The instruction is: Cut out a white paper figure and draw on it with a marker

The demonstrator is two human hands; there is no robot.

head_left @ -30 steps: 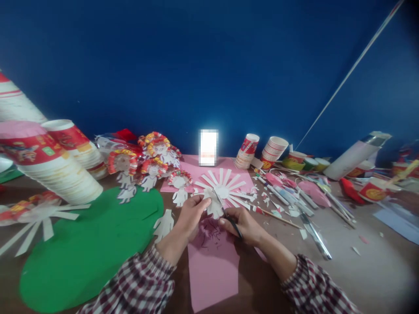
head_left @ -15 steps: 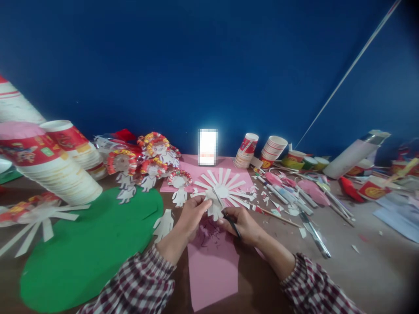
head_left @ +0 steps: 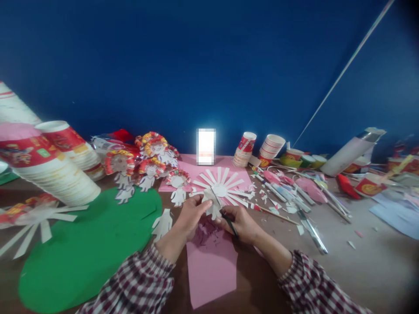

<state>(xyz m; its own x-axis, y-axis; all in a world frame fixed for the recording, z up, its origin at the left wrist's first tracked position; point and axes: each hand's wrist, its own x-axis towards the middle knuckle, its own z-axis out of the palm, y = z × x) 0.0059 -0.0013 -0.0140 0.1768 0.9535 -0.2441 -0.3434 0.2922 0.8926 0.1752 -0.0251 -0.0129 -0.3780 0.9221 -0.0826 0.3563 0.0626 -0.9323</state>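
My left hand pinches a small white paper cut-out figure above a pink paper sheet. Beside it, my right hand grips black-handled scissors whose blades reach up across the figure. Dark scribbles and paper scraps lie on the pink sheet under the hands. Behind the hands rests a paper cup cut open into white rays on another pink sheet.
A green paper circle covers the table's left. Stacks of red-printed paper cups lie far left and more cups stand at the back. Finished paper dolls, pens and scraps, and a white tube crowd the table.
The view has shifted slightly. Both hands stay on the cut-out with only small movements of the scissors.
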